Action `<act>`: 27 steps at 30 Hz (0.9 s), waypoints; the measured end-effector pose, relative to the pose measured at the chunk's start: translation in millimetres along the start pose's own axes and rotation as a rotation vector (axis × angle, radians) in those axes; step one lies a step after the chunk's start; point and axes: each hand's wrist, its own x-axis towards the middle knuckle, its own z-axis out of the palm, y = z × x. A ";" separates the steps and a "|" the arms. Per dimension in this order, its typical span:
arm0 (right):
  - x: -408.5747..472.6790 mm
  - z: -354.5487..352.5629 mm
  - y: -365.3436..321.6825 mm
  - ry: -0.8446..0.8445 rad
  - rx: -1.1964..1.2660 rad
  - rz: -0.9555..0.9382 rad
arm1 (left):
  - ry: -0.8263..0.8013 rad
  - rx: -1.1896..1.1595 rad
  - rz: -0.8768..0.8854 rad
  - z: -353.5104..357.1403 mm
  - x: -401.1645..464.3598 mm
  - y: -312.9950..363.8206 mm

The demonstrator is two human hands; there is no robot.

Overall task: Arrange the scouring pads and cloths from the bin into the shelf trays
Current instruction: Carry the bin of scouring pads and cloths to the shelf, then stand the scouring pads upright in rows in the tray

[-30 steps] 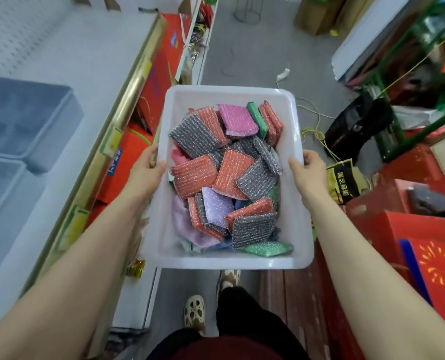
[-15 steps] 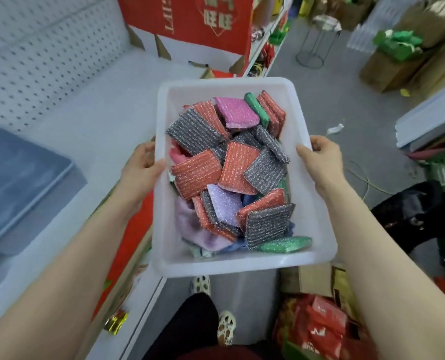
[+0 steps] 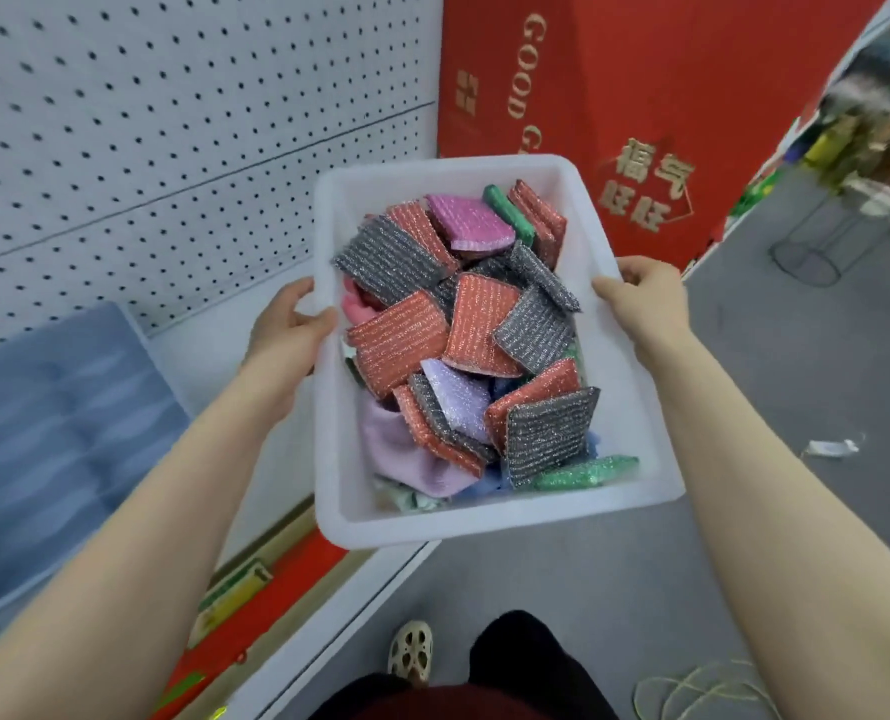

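A white plastic bin (image 3: 635,407) hangs in the air between my hands, partly over the white shelf (image 3: 214,350). It is piled with several scouring pads in red (image 3: 398,343), grey (image 3: 552,436), pink (image 3: 468,220), lilac and green (image 3: 588,472), over soft cloths (image 3: 406,459) in lilac, blue and pale green. My left hand (image 3: 286,330) grips the bin's left rim, thumb over the edge. My right hand (image 3: 645,298) grips the right rim. A blue-grey shelf tray (image 3: 53,433) lies on the shelf at the left.
A white pegboard wall (image 3: 172,122) backs the shelf. A tall red gift box (image 3: 640,96) stands behind the bin. Red boxes fill the lower shelf (image 3: 276,589). Grey floor at the right holds a wire stand (image 3: 817,252), a scrap and yellow cord (image 3: 702,693). My shoe (image 3: 411,652) shows below.
The bin has swung left and up, from the aisle toward the shelf and pegboard. Both hands keep their grip on its rims; the view has turned toward the shelf.
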 end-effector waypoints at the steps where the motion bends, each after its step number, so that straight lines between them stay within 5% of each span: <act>1: 15.9 6.5 -3.6 -0.021 -0.009 -0.007 | 0.020 -0.009 -0.009 0.7 8.4 2.1; 17: 199.5 126.3 -40.0 -0.468 -0.493 -0.337 | 0.614 -0.052 -0.093 62.6 49.8 0.7; 27: 215.2 158.4 -57.7 -0.482 -0.504 -0.535 | 0.654 0.008 -0.156 74.3 44.5 -0.9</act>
